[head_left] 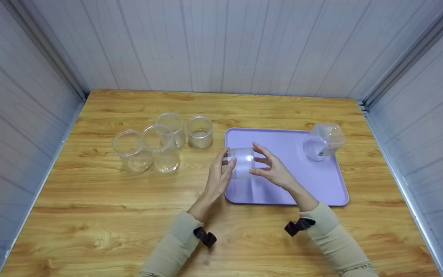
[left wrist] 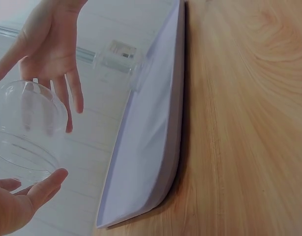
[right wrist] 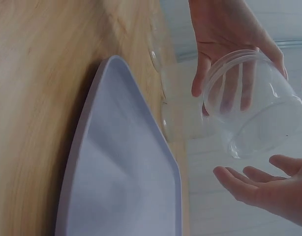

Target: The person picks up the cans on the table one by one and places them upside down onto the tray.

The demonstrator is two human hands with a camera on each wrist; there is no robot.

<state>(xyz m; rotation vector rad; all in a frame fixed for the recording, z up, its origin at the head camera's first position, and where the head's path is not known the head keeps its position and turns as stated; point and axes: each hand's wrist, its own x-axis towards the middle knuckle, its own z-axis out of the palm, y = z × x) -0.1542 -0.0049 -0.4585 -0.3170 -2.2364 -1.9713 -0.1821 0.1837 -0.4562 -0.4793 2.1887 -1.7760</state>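
Observation:
A clear plastic jar (head_left: 241, 164) is held on its side above the left part of a lilac tray (head_left: 283, 192). My left hand (head_left: 217, 176) grips it round the rim end, thumb on the near side; the right wrist view shows this left hand's fingers through the clear wall of the jar (right wrist: 259, 105). At the base end is my right hand (head_left: 277, 173), its fingers spread. In the right wrist view a gap shows between the right hand's fingers (right wrist: 239, 186) and the jar's base.
Several clear jars stand to the left of the tray, among them a tall jar (head_left: 162, 152) and a short jar (head_left: 200, 132). Clear plastic ware (head_left: 323, 140), apparently stacked, stands at the tray's right back. Pale panels (head_left: 221, 46) enclose the wooden table (head_left: 110, 223) at back and sides.

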